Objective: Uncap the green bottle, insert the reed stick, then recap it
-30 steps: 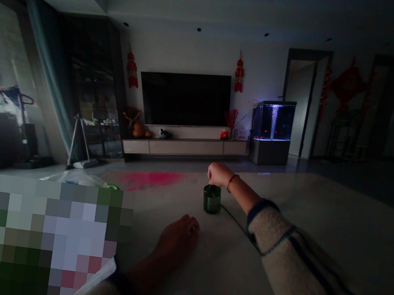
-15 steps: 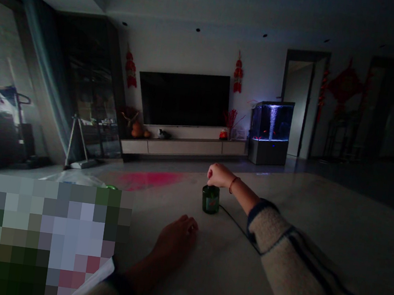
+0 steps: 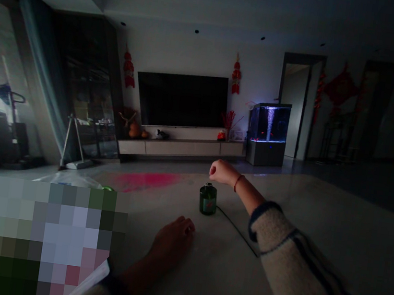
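Note:
A small dark green glass bottle (image 3: 207, 202) with a pale label and a silvery neck stands upright on the table (image 3: 224, 267). Just above its neck is my right hand (image 3: 224, 172), apart from the bottle, fingers pinched together and pointing down. Whatever may be between those fingertips is too small and dark to make out. From beside the bottle's base a thin dark stick or cord (image 3: 237, 230) runs along the table towards my right sleeve. My left hand (image 3: 175, 236) rests on the table nearer to me, fingers curled in, with nothing visible in them.
At the lower left, a pixelated patch hides most of several things, among them clear plastic (image 3: 69, 178) and a white sheet edge (image 3: 90, 281). Beyond the table are a low TV cabinet (image 3: 182, 148), a lit fish tank (image 3: 270, 123) and a stand (image 3: 74, 143).
My right hand has risen off the bottle's top, so its neck now shows. My left hand stays curled on the table. The whole view has shifted slightly.

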A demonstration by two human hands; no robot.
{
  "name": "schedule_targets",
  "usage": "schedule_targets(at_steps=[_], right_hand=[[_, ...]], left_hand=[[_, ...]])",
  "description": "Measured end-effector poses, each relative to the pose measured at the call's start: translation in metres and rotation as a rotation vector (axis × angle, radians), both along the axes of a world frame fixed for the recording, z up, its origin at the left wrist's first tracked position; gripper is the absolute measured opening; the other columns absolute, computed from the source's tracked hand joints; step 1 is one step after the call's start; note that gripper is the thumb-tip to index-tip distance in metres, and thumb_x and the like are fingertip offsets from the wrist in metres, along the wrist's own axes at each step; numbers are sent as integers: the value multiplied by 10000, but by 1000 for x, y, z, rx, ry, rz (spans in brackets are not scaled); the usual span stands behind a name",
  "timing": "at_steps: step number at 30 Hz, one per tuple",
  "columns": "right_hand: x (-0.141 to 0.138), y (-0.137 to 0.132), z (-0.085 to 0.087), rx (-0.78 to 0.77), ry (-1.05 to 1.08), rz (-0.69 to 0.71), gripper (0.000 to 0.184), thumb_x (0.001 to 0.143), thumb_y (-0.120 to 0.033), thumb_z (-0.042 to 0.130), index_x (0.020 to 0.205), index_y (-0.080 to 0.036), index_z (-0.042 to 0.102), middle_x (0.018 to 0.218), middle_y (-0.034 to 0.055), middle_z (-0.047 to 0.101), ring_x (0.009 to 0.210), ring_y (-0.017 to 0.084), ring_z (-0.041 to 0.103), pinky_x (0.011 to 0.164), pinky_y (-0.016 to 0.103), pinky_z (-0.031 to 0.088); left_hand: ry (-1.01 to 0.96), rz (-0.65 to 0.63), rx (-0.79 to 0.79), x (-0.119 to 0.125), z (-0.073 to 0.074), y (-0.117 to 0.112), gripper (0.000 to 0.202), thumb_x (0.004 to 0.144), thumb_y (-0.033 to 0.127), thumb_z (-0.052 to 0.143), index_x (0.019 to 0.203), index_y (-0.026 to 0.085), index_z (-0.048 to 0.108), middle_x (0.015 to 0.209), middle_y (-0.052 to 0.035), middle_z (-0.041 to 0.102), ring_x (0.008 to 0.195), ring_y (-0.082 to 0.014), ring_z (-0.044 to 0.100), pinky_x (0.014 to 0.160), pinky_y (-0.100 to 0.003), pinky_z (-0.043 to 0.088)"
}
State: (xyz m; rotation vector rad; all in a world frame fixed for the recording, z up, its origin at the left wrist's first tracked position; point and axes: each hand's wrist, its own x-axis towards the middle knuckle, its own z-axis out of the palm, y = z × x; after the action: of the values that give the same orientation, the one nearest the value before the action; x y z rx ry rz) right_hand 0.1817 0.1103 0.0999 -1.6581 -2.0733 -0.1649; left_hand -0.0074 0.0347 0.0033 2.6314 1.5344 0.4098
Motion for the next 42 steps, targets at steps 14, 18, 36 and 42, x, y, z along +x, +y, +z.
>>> schedule_targets(at_steps=[14,18,36,42], right_hand=[[-11,-4,-6,-54,-193,-40,180,654,-194,549,758,-129,681,829,127,677,805,197,625,650,208,438],[-15,-4,-7,-33,-202,-81,197,678,-205,553,818,-134,672,871,130,669,852,204,615,696,225,449],[-23,-5,-8,-68,-123,-257,311,617,-253,638,895,-116,663,895,168,657,861,242,617,693,263,481],[-31,-14,-7,-24,-131,-259,276,662,-140,570,925,-117,652,941,175,644,906,235,602,728,273,471]], left_hand=[[-4,13,2,0,-1,0,219,800,215,331,872,200,536,903,-31,554,766,-134,536,653,-239,373],[-4,9,-8,0,-1,1,206,796,212,343,872,202,534,898,-26,551,770,-130,532,654,-234,374],[35,26,-21,2,3,-2,253,826,250,304,877,192,544,928,-47,554,783,-137,537,661,-244,379],[25,10,-17,1,3,-4,229,805,235,330,889,197,539,935,-46,554,790,-146,537,664,-252,380]])
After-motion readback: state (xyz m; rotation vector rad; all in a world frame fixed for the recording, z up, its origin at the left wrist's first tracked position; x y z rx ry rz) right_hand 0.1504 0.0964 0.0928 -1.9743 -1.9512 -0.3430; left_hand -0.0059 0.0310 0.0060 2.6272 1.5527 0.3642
